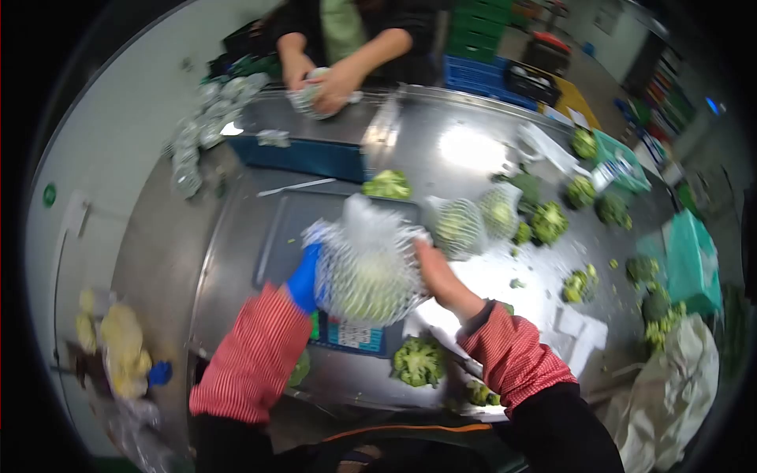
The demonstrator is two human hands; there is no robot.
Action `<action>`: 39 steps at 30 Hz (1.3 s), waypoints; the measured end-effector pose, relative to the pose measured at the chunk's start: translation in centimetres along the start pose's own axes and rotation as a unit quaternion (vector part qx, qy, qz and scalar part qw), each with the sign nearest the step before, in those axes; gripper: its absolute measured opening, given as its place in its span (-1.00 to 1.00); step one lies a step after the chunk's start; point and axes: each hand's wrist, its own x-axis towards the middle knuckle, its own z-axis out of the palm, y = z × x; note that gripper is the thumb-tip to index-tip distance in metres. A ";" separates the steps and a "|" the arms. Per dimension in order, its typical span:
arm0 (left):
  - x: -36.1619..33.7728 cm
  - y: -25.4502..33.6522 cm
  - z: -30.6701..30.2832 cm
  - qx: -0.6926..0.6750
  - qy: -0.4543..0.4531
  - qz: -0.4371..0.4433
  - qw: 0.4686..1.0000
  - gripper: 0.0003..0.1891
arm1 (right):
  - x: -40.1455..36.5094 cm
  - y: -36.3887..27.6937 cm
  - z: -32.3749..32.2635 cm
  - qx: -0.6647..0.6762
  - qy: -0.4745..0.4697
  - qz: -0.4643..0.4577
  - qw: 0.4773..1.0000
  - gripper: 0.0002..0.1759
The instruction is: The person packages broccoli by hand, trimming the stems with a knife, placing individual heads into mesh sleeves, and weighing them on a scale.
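Note:
Between my two hands is a round, pale green vegetable head wrapped in white foam netting [369,272], held up over a dark weighing scale [276,236]. My left hand [306,280], in a blue glove, presses on its left side, fingers mostly hidden behind the netting. On the right side, my bare right hand [443,276] grips it, fingertips partly covered. The netting's gathered top sticks up, slightly blurred. Below shows the scale's keypad [355,336]. Two more wrapped heads [456,227] stand just right of it, and a loose broccoli [419,361] lies in front.
Across the steel table [426,126], a co-worker's hands [335,85] hold another wrapped head. Several wrapped bundles [225,102] are piled at the back left. Loose broccoli [550,223] and scraps lie to the right, near a teal crate [619,162] and a green bag [692,264].

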 end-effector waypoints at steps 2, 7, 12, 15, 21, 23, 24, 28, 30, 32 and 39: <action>-3.9 -2.0 2.9 -0.090 -0.007 -0.017 0.996 -0.34 | -4.8 -2.1 0.2 -0.033 0.021 -0.037 0.999 -0.37; -10.5 -9.9 5.7 -0.155 0.041 -0.073 0.984 -0.42 | -13.0 -0.2 -0.7 0.327 -0.130 0.185 0.918 -0.48; -11.6 -13.1 8.6 -0.130 0.049 -0.145 0.980 -0.56 | -20.4 4.8 -2.1 0.334 -0.285 0.203 0.875 -0.36; -9.4 -13.3 9.6 -0.009 0.083 -0.123 0.989 -0.63 | -20.6 5.1 -4.1 0.433 -0.223 0.238 0.840 -0.35; -4.5 -12.9 15.7 0.332 -0.051 0.243 0.910 -0.38 | -16.4 3.7 -8.7 0.440 -0.049 0.123 0.888 -0.37; -1.6 -12.7 17.1 0.373 -0.009 0.261 0.890 -0.36 | -14.9 3.1 -9.7 0.405 -0.027 0.117 0.906 -0.33; 0.8 -12.1 17.1 0.354 0.027 0.249 0.901 -0.37 | -14.4 2.2 -10.8 0.360 -0.033 0.121 0.925 -0.32; 11.5 -8.7 15.6 0.204 0.080 0.207 0.953 -0.46 | -11.5 2.2 -16.0 0.137 -0.065 0.012 0.988 -0.31; 17.3 -6.4 14.2 0.239 0.120 0.230 0.936 -0.48 | -11.0 2.2 -18.9 0.111 -0.041 -0.041 0.992 -0.37; 24.6 -4.3 11.0 0.402 0.187 0.334 0.832 -0.48 | -10.9 2.8 -23.4 0.082 0.022 -0.039 0.996 -0.44; 37.4 -6.3 1.9 0.756 0.230 0.326 0.520 -0.44 | -7.1 9.1 -50.0 -0.153 0.372 0.054 0.914 -0.26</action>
